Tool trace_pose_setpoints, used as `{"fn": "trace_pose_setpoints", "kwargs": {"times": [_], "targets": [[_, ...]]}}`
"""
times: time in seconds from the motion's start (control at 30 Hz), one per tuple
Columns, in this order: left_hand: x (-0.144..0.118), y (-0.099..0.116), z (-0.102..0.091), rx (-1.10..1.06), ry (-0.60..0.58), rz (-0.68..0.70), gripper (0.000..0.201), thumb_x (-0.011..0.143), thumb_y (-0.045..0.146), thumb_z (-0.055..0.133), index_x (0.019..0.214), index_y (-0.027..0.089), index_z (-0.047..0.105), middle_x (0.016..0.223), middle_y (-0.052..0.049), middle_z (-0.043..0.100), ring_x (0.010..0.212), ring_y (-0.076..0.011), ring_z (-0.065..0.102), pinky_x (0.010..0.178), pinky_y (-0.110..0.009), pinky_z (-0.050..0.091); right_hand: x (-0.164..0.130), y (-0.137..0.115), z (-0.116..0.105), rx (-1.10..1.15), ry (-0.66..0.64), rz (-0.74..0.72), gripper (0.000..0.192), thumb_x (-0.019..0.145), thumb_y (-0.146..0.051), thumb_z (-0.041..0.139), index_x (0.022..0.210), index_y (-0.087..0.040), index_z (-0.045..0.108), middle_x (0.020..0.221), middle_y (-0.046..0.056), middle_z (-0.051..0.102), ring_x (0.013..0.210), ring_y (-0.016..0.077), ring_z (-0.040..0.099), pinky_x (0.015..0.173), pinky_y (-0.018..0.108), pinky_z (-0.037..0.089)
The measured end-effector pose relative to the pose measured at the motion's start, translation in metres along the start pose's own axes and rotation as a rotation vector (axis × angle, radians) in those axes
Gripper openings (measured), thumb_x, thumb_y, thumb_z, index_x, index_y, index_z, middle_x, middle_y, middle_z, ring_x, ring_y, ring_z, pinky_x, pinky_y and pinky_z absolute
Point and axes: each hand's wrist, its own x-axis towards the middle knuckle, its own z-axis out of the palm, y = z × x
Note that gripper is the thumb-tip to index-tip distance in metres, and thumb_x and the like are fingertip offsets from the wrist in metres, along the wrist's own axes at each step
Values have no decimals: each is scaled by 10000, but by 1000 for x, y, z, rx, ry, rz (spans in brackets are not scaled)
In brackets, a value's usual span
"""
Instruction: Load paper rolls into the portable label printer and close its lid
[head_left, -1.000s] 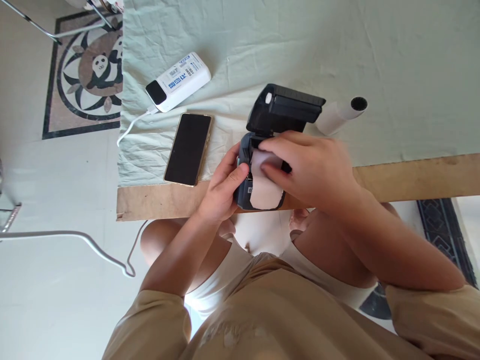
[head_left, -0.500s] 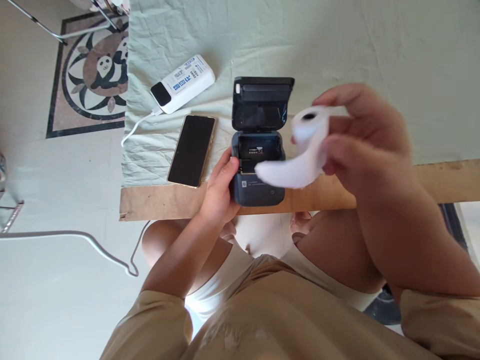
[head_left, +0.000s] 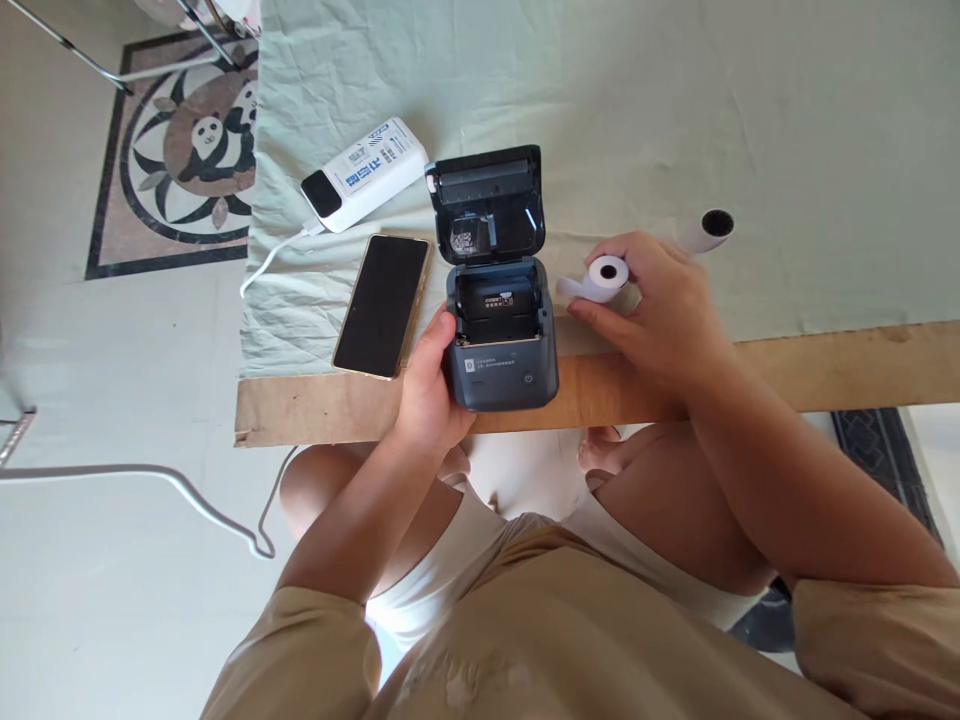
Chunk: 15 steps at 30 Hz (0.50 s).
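Observation:
A small dark grey printer (head_left: 501,345) sits at the table's near edge with its lid (head_left: 487,205) flipped open and its paper bay showing. My left hand (head_left: 429,385) grips the printer's left side. My right hand (head_left: 652,310) holds a small white paper roll (head_left: 604,277) down on the cloth just right of the printer, a short tail of paper pointing toward the printer.
A black phone (head_left: 382,303) lies left of the printer. Behind it is a white power bank (head_left: 364,175) with a white cable (head_left: 266,262) running off the table. A second paper roll (head_left: 705,230) lies behind my right hand. A pale green cloth (head_left: 750,120) covers the wooden table (head_left: 840,365).
My right hand pulled the paper roll out of the printer, lifted it, then lowered it onto the cloth at the right. The printer's bay now stands without a roll; my left hand kept its grip.

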Motion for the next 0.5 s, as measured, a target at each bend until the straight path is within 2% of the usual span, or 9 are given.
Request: {"fn": "trace_pose_setpoints", "kwargs": {"times": [0.07,0.17,0.23,0.3,0.4,0.47,0.5], "targets": [[0,0,-1,8,7,-4,396,956,631,849,1067,254,804,1048,-37,916,1358,-349,855,1164,-441,714,0,8,3,-67,-53,-8,323,1036,-564,816,1201,-316,692,1037,39,770,917,286,759,823,471,650],[1,0,-1,-6,28,-19,383,957,620,848,1053,249,827,992,-34,902,1320,-346,866,1173,-445,707,-2,12,5,-109,-72,-35,408,1010,-571,844,1273,-313,668,1032,36,779,841,273,761,761,458,656],[1,0,0,-19,43,-24,369,953,602,847,1041,244,837,983,-39,896,1305,-350,868,1169,-449,706,-3,6,2,-88,-39,-77,440,999,-513,846,1341,-314,654,1170,52,806,980,295,805,816,474,688],[1,0,1,-24,48,-26,350,960,582,835,1033,240,840,992,-43,893,1305,-350,865,1165,-446,704,-5,-5,-6,-44,11,-100,390,1035,-447,790,1373,-322,642,1271,60,801,1120,302,817,875,490,704],[0,1,3,-31,41,-26,332,965,568,835,1009,238,830,986,-42,887,1299,-344,867,1151,-436,704,-3,-11,-26,-47,201,-136,225,1114,-430,668,1303,-309,675,1197,51,779,1084,274,806,846,488,676],[-1,1,3,-36,35,-25,334,951,567,860,1012,240,833,977,-34,889,1271,-334,876,1137,-423,708,1,-4,-41,-196,358,-128,254,1135,-472,632,1277,-275,704,1212,59,760,1195,301,778,975,572,657],[-1,1,3,-36,32,-22,336,944,566,871,1018,241,837,974,-29,891,1254,-326,881,1131,-414,710,4,1,-48,-296,397,-83,294,1130,-480,638,1301,-252,713,1267,76,747,1302,330,745,1079,629,624]]}}
